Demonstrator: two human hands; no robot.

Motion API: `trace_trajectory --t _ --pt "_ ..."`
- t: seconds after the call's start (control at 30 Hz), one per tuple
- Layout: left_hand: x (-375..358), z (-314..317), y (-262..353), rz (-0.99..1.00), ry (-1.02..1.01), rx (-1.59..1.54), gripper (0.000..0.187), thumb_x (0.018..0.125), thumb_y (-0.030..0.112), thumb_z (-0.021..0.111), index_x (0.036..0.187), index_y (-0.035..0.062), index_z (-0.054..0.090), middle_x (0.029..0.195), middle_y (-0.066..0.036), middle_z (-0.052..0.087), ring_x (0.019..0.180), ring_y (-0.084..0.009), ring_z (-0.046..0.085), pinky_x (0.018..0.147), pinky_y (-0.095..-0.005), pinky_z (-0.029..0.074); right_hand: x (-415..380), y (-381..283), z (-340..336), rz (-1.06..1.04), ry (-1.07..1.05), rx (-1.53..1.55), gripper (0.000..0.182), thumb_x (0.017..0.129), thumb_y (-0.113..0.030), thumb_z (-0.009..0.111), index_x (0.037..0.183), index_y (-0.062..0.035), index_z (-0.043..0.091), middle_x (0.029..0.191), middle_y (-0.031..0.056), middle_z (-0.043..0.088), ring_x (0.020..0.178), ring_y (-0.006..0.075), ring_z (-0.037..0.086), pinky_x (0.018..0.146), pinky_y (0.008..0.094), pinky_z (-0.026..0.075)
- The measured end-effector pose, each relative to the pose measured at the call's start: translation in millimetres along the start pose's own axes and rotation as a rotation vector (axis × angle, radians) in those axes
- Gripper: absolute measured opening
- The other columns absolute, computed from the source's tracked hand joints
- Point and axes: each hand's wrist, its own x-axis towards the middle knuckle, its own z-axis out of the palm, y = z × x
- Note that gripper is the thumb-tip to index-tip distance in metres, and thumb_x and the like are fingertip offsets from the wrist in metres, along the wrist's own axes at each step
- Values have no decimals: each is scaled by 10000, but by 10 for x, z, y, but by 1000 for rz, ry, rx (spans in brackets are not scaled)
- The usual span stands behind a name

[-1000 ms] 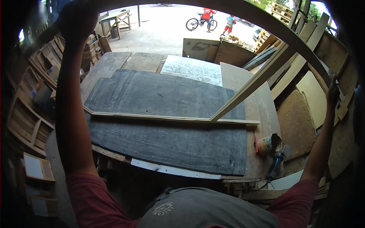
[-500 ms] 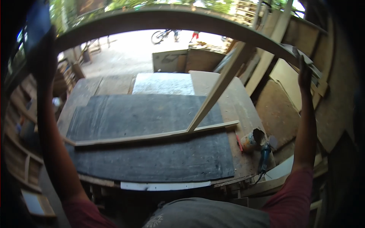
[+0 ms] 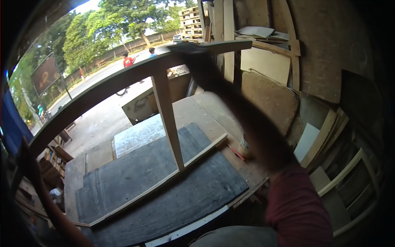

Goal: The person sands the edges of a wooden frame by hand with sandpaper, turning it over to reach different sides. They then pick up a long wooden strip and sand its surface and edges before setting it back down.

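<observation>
A wooden frame point(image 3: 166, 111) stands upright on a dark board point(image 3: 135, 160), its lower rail resting on the board. An upright crosspiece joins that rail to the thick top rail. My right hand point(image 3: 191, 53), dark and slightly blurred, is closed over the top rail just right of the crosspiece; the rail's end sticks out beyond it. My left hand point(image 3: 29, 160) holds the frame near its left end, deep in shadow, with its fingers partly hidden.
The board lies on a worktable point(image 3: 197, 103), with a pale sheet point(image 3: 140, 133) behind. A red tool point(image 3: 236, 153) and a can point(image 3: 243, 145) are at the table's right. Wooden panels point(image 3: 267, 99) lean on the right. People point(image 3: 128, 61) are outside by the road.
My view has turned and tilted, showing more of the road. My right hand has shifted inward from the top rail's right end toward the crosspiece. My left hand stays at the left end.
</observation>
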Motion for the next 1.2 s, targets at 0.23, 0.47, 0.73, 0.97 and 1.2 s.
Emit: trace_trajectory --t 0.23,0.47,0.73,0.97,1.2 --pt "258 -500 315 -114 39 -157 343 1054 225 442 1247 40 656 1044 -174 702 875 -334 632 812 -410 479 -464 812 -533 256 -51 -237 265 973 -160 500 1133 -67 689 854 167 675 832 326 685 768 426 534" --pt "155 -561 274 -274 -129 -249 347 1034 132 461 1353 82 590 1195 -160 673 1048 -330 637 915 -420 489 833 -2081 686 207 91 148 231 797 -184 615 940 -14 677 854 160 660 887 317 645 920 523 440" --pt "45 -844 227 -18 -26 -8 470 992 64 459 1459 45 420 1251 -205 636 1058 -374 642 925 -461 477 -554 181 -411 645 -63 -162 159 908 -109 533 964 -40 665 860 154 675 846 318 672 763 426 524" --pt "669 -1841 763 -46 267 -93 232 993 181 544 839 25 620 698 -136 557 686 -332 560 717 -453 435 31 -1165 -286 373 135 -184 298 1032 -219 480 1156 -5 645 1136 149 624 1145 275 565 1050 384 403" --pt "662 -1965 781 -328 85 -291 289 978 181 533 728 39 555 677 -123 545 660 -318 563 695 -454 439 1291 -3607 856 27 29 274 400 883 -207 545 1158 83 529 973 192 534 944 335 527 906 485 410"
